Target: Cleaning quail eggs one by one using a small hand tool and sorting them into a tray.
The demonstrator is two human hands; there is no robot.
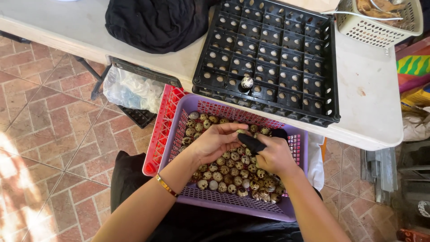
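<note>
A purple basket (233, 200) on my lap holds several small speckled eggs (233, 177). It rests inside a red basket (157, 134). My left hand (214, 142) hovers over the eggs and pinches one small egg (242, 131) at its fingertips. My right hand (274, 154) grips a black cloth (255, 142), pressed against that egg. A black plastic egg tray (268, 54) lies on the white table beyond, with one speckled egg (247, 82) standing in a cell near its front edge.
A white table (367, 98) carries a dark bundled cloth (152, 22) and a cream basket (380, 20) at the back right. A crumpled plastic bag (132, 89) sits under the table edge. Brick-tile floor (49, 134) lies to the left.
</note>
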